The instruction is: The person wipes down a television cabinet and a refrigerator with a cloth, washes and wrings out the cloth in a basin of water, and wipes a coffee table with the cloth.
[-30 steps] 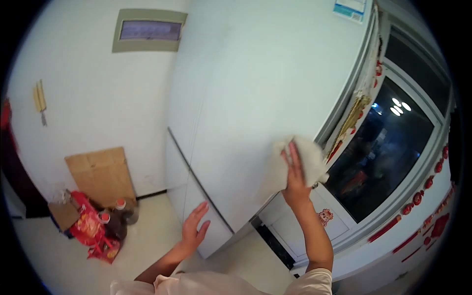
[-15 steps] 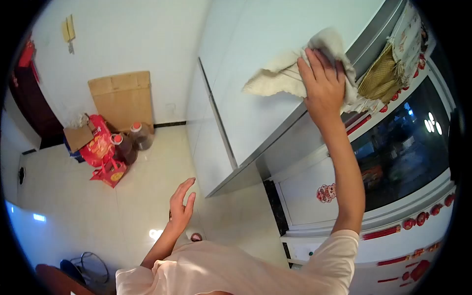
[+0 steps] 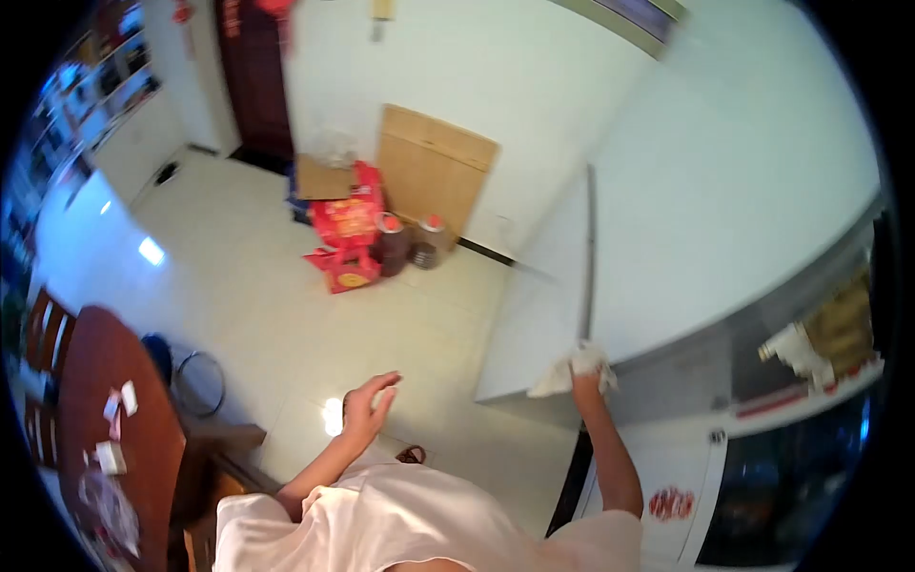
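My right hand (image 3: 585,379) presses a cream-coloured cloth (image 3: 591,357) against the lower edge of a tall white cabinet (image 3: 705,238), where a dark upright strip (image 3: 590,248) meets the edge. Bunched cloth covers most of the fingers, and its loose end hangs out to the left. My left hand (image 3: 367,408) hangs in the air in front of my body, over the tiled floor. Its fingers are apart and nothing is in them.
Red bags (image 3: 345,219), large red-capped jugs (image 3: 392,244) and a cardboard sheet (image 3: 437,172) stand by the far wall. On the left is a round brown table (image 3: 152,400) with small items. A dark window (image 3: 791,477) lies at right.
My right hand has moved the cloth from higher on the white panel, down and left to the cabinet's lower edge. The view has swung left, showing the table. My left hand stays raised and open.
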The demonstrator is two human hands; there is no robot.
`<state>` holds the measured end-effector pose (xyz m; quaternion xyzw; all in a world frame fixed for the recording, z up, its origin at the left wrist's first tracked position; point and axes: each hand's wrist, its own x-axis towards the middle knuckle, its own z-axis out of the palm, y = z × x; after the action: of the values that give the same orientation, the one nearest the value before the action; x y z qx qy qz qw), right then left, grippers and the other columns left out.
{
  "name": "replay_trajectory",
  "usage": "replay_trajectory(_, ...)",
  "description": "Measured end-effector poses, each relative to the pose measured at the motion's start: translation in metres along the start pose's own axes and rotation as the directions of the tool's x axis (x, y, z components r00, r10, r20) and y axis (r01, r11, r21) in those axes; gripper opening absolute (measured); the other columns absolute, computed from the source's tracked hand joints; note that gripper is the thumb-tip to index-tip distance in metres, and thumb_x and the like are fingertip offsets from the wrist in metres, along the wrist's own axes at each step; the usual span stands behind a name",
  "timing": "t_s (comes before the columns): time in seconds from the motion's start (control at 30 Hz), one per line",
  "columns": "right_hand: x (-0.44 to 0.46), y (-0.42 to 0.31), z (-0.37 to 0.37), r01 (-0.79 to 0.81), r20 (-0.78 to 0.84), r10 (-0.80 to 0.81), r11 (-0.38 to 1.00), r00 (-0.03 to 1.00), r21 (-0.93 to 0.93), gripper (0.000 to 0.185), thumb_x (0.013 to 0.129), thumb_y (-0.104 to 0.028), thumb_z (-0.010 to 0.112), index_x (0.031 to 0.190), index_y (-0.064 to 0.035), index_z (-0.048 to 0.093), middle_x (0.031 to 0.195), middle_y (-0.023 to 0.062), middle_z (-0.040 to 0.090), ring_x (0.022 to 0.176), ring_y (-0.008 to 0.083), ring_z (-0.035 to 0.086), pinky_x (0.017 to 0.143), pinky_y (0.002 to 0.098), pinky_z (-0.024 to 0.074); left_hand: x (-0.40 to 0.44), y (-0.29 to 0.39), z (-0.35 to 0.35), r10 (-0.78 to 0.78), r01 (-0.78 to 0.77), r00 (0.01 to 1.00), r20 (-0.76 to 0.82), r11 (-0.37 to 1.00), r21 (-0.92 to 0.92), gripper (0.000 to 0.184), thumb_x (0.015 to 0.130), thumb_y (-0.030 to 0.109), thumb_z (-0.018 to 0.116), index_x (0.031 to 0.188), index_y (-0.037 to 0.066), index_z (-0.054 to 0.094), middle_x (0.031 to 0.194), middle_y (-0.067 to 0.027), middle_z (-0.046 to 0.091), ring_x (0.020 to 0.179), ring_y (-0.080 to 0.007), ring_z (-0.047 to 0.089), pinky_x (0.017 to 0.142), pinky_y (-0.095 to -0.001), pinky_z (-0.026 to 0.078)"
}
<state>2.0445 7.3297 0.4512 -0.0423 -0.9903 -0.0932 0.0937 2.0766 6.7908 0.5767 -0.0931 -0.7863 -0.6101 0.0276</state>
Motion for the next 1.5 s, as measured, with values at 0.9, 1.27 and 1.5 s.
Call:
replay_trajectory(0.9, 0.141, -0.57, 0.065, -0.224, 0.807, -0.146, 0.919, 0.572, 0.325, 0.032, 0.072, -0.022, 0.065, 0.092, 0.0024, 0.06, 0.081, 0.0212, 0.063, 0.072, 0.0352, 0.062, 0.066, 0.0434, 0.0471, 0.161, -0.219, -0.52, -0.095, 0.242, 0.874, -0.477, 0.935, 0.259, 0.013, 0.085, 0.017, 0.057, 0.087, 0.005, 0.063, 0.081, -0.0128, 0.065, 0.073, -0.0308, 0.063, 0.063, -0.0351, 0.049)
replay_trajectory(1.27, 0.452, -0.854, 0.135, -0.025, 0.787, -0.288, 0.933, 0.546, 0.359, 0.053, 0.067, -0.029, 0.069, 0.108, 0.0012, 0.054, 0.086, 0.0211, 0.064, 0.08, 0.0329, 0.063, 0.069, 0.043, 0.0486, 0.267, -0.315, -0.711, -0.268, 0.583, 0.645, -0.716, 0.777, 0.235, 0.022, 0.086, 0.027, 0.057, 0.079, 0.006, 0.062, 0.072, -0.0132, 0.063, 0.065, -0.0312, 0.061, 0.059, -0.0387, 0.047)
replay_trajectory(1.5, 0.716, -1.261, 0.019, 0.389, 0.341, -0.725, 0.635, 0.598, 0.668, 0.046, 0.069, -0.021, 0.067, 0.11, -0.0023, 0.054, 0.099, 0.0216, 0.061, 0.092, 0.0365, 0.059, 0.077, 0.0432, 0.0462, 0.268, -0.371, -0.816, -0.474, 0.777, 0.377, -0.796, 0.63, -0.007, 0.026, 0.082, 0.032, 0.061, 0.081, 0.006, 0.064, 0.074, -0.0126, 0.064, 0.068, -0.0319, 0.062, 0.061, -0.0404, 0.047)
